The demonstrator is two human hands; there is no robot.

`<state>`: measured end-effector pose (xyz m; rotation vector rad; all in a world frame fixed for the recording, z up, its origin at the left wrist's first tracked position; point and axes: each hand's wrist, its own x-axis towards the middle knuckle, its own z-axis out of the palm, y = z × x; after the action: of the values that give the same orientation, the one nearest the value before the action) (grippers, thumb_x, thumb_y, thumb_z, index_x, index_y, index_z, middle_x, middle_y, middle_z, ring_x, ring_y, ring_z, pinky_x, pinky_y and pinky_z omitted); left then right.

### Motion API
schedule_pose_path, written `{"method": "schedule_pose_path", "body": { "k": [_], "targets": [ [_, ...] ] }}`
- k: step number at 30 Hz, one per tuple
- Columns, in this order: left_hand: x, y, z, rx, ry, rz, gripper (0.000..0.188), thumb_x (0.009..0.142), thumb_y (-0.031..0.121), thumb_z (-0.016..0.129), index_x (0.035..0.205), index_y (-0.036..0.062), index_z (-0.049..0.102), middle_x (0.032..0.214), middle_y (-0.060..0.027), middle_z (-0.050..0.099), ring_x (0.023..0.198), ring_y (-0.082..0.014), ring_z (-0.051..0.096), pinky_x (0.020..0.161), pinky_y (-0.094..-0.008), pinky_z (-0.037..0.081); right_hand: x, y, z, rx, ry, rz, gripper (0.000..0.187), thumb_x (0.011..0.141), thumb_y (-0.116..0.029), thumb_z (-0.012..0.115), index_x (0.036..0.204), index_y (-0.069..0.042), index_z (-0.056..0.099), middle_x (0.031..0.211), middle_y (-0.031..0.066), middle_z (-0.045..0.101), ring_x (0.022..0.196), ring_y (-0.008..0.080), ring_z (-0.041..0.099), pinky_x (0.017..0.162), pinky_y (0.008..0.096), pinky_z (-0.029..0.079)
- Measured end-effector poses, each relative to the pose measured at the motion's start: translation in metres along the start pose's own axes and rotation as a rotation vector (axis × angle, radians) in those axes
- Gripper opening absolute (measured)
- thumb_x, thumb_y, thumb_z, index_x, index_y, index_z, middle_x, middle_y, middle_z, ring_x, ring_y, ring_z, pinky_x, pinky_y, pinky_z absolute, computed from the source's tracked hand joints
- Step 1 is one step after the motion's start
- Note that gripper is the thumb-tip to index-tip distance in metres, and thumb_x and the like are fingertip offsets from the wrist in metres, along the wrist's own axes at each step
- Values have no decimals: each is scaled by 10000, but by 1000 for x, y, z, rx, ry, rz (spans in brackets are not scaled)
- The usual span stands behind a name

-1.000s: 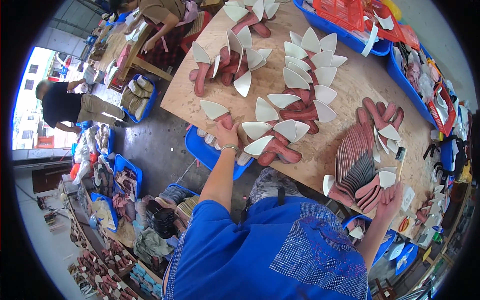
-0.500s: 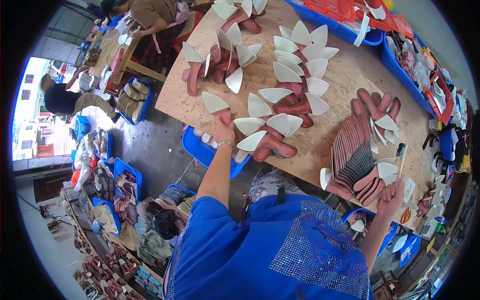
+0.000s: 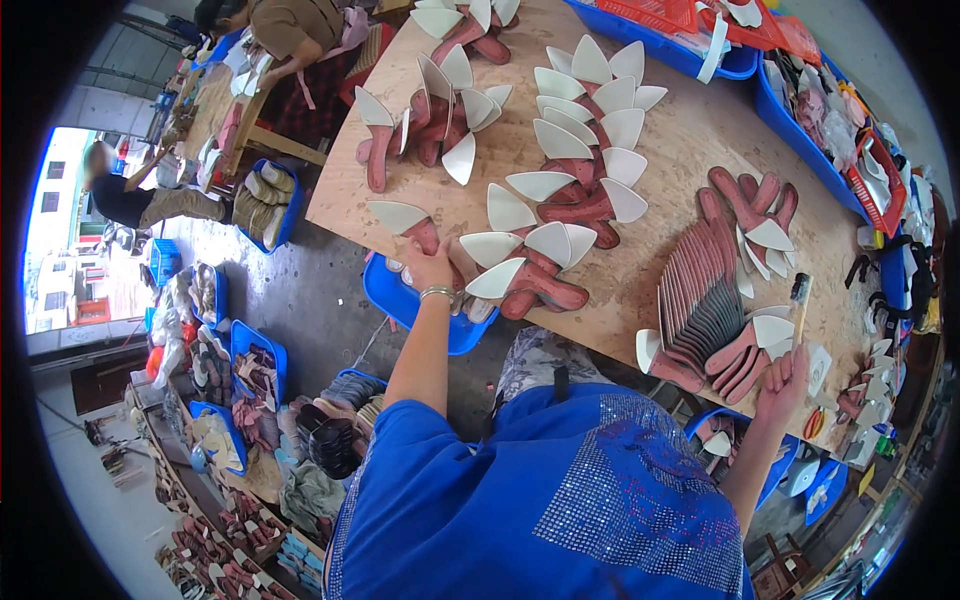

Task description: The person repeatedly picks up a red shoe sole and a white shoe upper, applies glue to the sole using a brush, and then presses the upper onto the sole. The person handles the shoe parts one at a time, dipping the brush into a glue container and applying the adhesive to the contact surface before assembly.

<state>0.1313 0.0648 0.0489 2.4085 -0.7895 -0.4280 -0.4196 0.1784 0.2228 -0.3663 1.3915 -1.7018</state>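
Note:
At the table's near edge, my left hand (image 3: pixel 430 268) is closed on a reddish-brown insole (image 3: pixel 424 236) with a white pointed piece at its far end. My right hand (image 3: pixel 783 382) is wrapped round the handle of a brush (image 3: pixel 800 300), its dark bristles pointing up and away from me. Left of the brush stands a fanned stack of insoles (image 3: pixel 700 295). Just right of my left hand lies a crossed pile of insoles with white tips (image 3: pixel 545 285). A long row of similar white-tipped insoles (image 3: pixel 590 150) runs away from me.
The plywood table (image 3: pixel 690 140) also bears other insole clusters (image 3: pixel 430 115). A blue bin (image 3: pixel 375 290) stands below its near left edge. Blue crates (image 3: pixel 815 165) line the far right side. At another table, far left, a person (image 3: pixel 295 40) works; another person (image 3: pixel 125 195) is further left.
My left hand has shifted slightly left, and the insole in it has tilted, its white tip swinging left. My right hand still grips the brush in nearly the same place.

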Motion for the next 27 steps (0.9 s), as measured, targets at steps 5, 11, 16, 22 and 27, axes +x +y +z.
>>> {"method": "schedule_pose_path", "body": {
  "k": [5, 11, 16, 22, 27],
  "targets": [
    [-21, 2, -49, -292, 170, 143, 798, 757, 200, 802, 1402, 33, 364, 1181, -159, 540, 1057, -256, 541, 922, -364, 454, 6, -3, -1, 19, -40, 25, 348, 997, -176, 499, 1278, 28, 509, 608, -53, 327, 444, 19, 283, 379, 177, 238],
    [-115, 15, -73, -365, 32, 506, 862, 715, 85, 817, 1416, 14, 321, 1247, -133, 472, 1116, -227, 479, 914, -362, 454, 19, -5, -3, 42, -62, 45, 314, 993, -170, 509, 1244, 18, 532, 597, -50, 330, 431, 24, 276, 371, 186, 241],
    [-200, 31, -41, -228, -183, 591, 846, 686, 157, 837, 1377, -15, 379, 1216, -150, 518, 1022, -260, 567, 900, -361, 467, 22, -11, -7, 62, -137, 60, 301, 994, -168, 507, 1235, 10, 539, 588, -49, 323, 428, 26, 275, 371, 187, 241],
    [-205, 31, 18, -109, -83, 590, 816, 713, 339, 800, 1366, 44, 408, 1206, -174, 533, 1110, -347, 488, 979, -452, 395, 16, -24, -23, 70, -126, 60, 339, 991, -164, 504, 1281, 11, 517, 601, -54, 320, 434, 23, 277, 374, 183, 237],
    [-205, 25, 33, 17, -60, 590, 800, 723, 381, 780, 1353, 56, 409, 1231, -178, 523, 1143, -381, 461, 997, -470, 377, 14, -35, -46, 55, -99, 41, 350, 989, -156, 497, 1288, 24, 506, 608, -56, 318, 448, 19, 283, 377, 179, 235]
  ]
}}
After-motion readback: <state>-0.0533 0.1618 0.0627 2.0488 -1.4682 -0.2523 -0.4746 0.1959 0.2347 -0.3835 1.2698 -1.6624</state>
